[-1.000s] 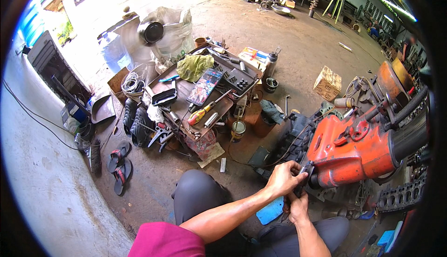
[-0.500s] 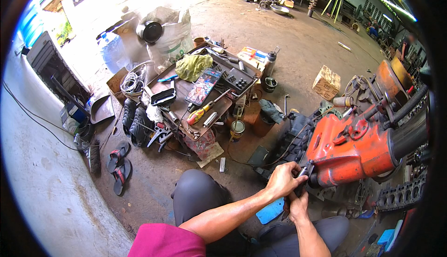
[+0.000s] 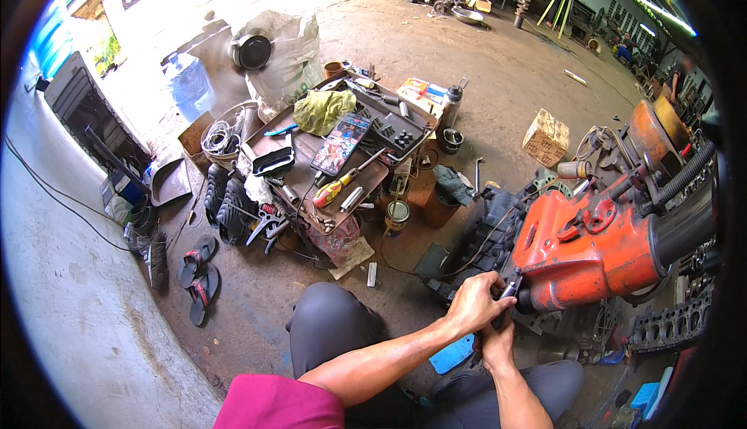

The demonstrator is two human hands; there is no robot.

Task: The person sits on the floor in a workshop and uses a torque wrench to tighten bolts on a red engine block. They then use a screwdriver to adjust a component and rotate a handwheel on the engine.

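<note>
Apparently I'm mid-handling, left hand (image 3: pixel 476 303) pinching the metal part (image 3: pixel 511 283), right hand's (image 3: pixel 499 345) fingers hidden, cannot tell; next likely needs steady support.

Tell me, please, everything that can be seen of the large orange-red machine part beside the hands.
The machine part is a bulky, orange-red painted body, apparently metal, scuffed and smudged dark. Darker red fittings sit on its upper face, and a dark round stub sticks out at its lower left end. A thick black cylinder seems to join its right end. The left hand holds a small metal piece close to the stub; whether that piece touches it cannot be told.
</note>
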